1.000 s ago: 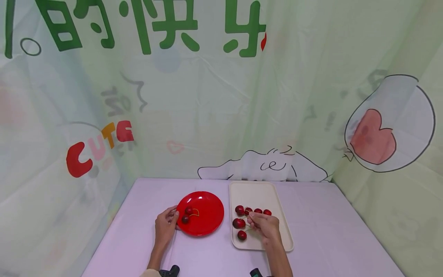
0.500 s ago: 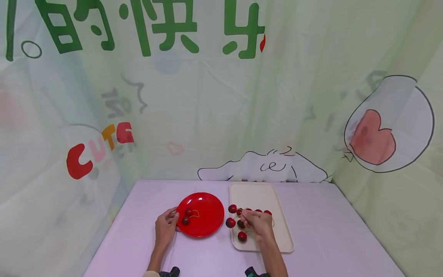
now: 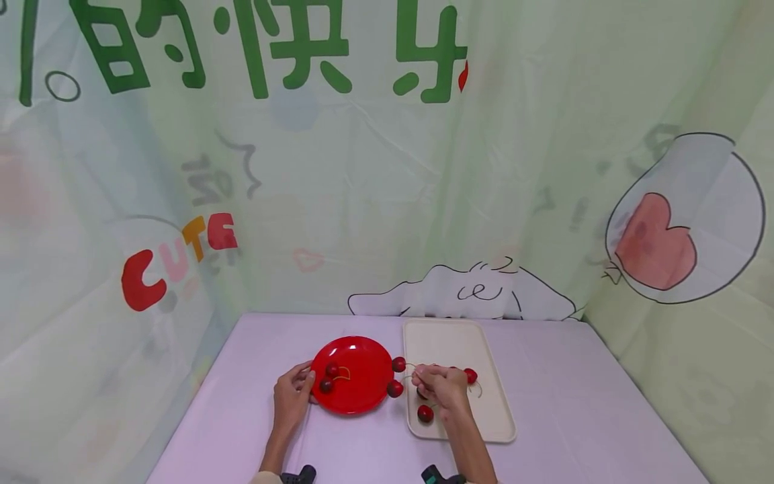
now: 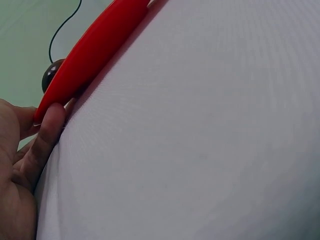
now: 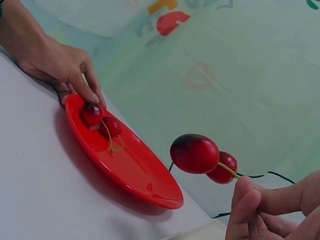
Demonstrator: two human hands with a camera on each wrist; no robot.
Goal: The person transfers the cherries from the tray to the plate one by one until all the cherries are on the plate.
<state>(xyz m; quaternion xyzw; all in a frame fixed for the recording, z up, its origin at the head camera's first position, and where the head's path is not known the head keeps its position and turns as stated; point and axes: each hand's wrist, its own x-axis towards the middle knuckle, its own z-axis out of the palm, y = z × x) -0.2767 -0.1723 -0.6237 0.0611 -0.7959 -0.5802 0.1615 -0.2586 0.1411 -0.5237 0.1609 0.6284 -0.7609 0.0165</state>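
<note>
My left hand (image 3: 292, 395) grips the near-left rim of a round red plate (image 3: 365, 366), thumb on top and fingers beneath. In the left wrist view the plate's edge (image 4: 100, 55) sits between thumb and fingers. Two joined cherries (image 5: 101, 120) lie on the plate close to that hand. With thumb and fingertips, my right hand (image 3: 444, 390) pinches the green stems of another pair of cherries (image 5: 196, 154). These hang in the air at the plate's right rim, in the gap beside the tray.
A cream rectangular tray (image 3: 447, 336) lies right of the plate. It holds more cherries, among them one near the front (image 3: 425, 413) and one at the right (image 3: 470, 376); my right hand hides others. A printed curtain (image 3: 387, 202) stands behind the table.
My right hand has lifted the pair of cherries from the tray and carried it left to the plate's rim. The left hand keeps its grip on the plate.
</note>
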